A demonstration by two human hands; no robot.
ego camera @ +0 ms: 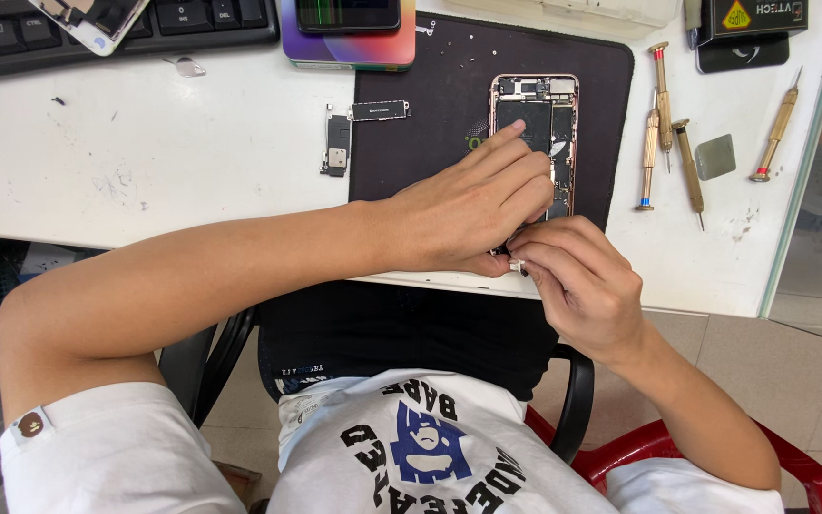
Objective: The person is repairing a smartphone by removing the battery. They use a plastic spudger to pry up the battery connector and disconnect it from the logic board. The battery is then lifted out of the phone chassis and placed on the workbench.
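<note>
1. The left hand is laid across the lower part of an opened phone, its fingers bent and pressed flat on the exposed internals; the fingertips are curled down at the phone's bottom edge.
2. The right hand is closed in a pinch at that same bottom edge, touching the left hand; a small pale part is seen between the fingertips, too small to be identified.
3. The phone is placed face-up on a black mat, near the tabletop's front edge. A rose-metal rim is shown around a dark rectangular battery and a strip of fine circuitry along one side.
4. The mat is matte and soft-looking, with rounded corners; tiny screws are scattered on its far part.
5. Just off the mat's left edge, two small flat metal components are laid on the white tabletop, whose smooth surface is scuffed and smudged.
6. To the right of the mat, four slim screwdrivers with brass-coloured knurled handles are set down, one well apart near a small grey square plate.
7. At the far edge, a black keyboard and a phone with a glossy colourful screen are seen.
8. Below the tabletop, a black chair arm and a red plastic chair are visible.
</note>
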